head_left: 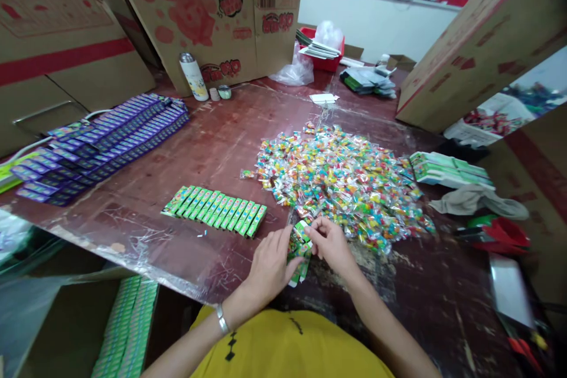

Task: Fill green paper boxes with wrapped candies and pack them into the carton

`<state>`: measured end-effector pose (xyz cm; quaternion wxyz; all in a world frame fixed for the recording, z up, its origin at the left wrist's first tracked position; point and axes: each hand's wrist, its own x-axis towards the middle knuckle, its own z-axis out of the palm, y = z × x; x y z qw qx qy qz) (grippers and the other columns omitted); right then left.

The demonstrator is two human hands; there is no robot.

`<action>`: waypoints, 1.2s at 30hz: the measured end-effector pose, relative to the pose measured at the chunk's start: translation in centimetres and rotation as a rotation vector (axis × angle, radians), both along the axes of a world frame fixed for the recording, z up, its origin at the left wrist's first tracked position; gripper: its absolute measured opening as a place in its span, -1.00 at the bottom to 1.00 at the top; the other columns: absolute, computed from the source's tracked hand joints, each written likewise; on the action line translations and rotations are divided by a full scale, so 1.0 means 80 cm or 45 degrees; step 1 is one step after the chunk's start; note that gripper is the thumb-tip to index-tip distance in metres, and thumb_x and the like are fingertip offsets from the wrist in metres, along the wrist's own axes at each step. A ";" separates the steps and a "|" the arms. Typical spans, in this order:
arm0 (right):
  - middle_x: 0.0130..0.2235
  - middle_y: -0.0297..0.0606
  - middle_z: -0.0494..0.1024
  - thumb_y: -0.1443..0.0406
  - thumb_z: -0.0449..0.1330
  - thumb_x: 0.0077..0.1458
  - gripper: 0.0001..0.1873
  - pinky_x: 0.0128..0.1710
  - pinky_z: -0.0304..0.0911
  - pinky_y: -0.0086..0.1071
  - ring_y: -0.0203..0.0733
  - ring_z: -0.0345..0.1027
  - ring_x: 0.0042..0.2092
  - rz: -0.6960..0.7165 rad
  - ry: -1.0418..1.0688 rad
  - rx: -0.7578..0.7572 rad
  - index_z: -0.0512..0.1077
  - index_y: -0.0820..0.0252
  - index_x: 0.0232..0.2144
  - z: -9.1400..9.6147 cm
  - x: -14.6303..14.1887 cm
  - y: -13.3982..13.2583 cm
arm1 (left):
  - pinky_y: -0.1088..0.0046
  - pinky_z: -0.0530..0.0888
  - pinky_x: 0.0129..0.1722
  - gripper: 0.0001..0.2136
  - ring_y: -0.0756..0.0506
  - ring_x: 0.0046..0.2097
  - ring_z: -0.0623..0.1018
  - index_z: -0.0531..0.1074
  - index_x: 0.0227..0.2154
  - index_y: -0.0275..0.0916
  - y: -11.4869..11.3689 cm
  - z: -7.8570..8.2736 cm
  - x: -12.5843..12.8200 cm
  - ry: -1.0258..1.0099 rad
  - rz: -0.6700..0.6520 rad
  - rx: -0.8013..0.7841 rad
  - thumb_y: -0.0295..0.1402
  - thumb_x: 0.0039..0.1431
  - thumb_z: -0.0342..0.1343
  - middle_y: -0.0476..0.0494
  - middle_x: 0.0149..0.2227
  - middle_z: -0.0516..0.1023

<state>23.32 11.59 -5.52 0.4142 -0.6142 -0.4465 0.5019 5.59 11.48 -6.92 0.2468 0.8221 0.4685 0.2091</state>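
Note:
Between my two hands is a small green candy box [300,243] with printed sides and flaps showing at its ends. My left hand [271,258] grips its left side, thumb across the front. The fingers of my right hand [328,242] pinch the upper right end of the box, by a flap. Just beyond lies a big heap of small clear packets of colourful candies [336,180]. To the left of my left hand, a row of green candy boxes [217,209] leans in line on the table. Whether the held box contains anything is hidden.
Purple boxes [106,144] are stacked at the left of the red-brown table [212,142]. A flask [194,77] stands before a large carton [199,12]. Flat green cartons [449,170] and a grey cloth [481,201] lie right. An open carton below left holds green boxes [126,325].

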 end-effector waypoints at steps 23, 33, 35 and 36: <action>-0.51 -0.43 0.30 0.21 0.27 0.06 -0.80 -0.48 0.07 -0.46 -0.30 0.16 -0.46 -0.058 0.003 0.279 0.36 0.17 -0.48 0.020 -0.011 -0.023 | 0.40 0.47 -0.22 -0.68 -0.12 -0.26 0.53 0.51 -0.19 -0.32 0.019 0.031 0.003 -1.146 0.155 -1.088 -0.17 0.10 0.20 -0.13 -0.29 0.57; -0.40 -0.37 0.40 0.31 0.21 0.00 -0.67 -0.42 0.19 -0.42 -0.23 0.26 -0.41 -0.482 0.083 0.494 0.46 0.09 -0.12 0.006 -0.030 -0.016 | 0.36 0.48 0.01 -0.39 -0.23 0.11 0.46 0.30 0.10 -0.11 0.038 0.019 0.019 -0.916 0.195 -0.773 -0.10 -0.04 0.27 -0.14 0.08 0.47; -0.41 -0.37 0.41 0.34 0.20 -0.01 -0.70 -0.43 0.18 -0.42 -0.24 0.25 -0.42 -0.480 -0.004 0.519 0.49 0.10 -0.16 0.005 -0.027 -0.018 | 0.35 0.48 0.01 -0.40 -0.25 0.11 0.46 0.35 0.05 -0.13 0.041 0.019 0.020 -0.896 0.155 -0.824 -0.07 -0.08 0.29 -0.14 0.07 0.49; -0.41 -0.36 0.43 0.35 0.19 0.00 -0.72 -0.41 0.18 -0.42 -0.24 0.26 -0.41 -0.467 -0.053 0.523 0.49 0.11 -0.18 0.005 -0.026 -0.020 | 0.35 0.51 -0.03 -0.41 -0.27 0.08 0.48 0.39 0.01 -0.14 0.041 0.019 0.020 -0.894 0.144 -0.857 -0.06 -0.12 0.31 -0.15 0.03 0.52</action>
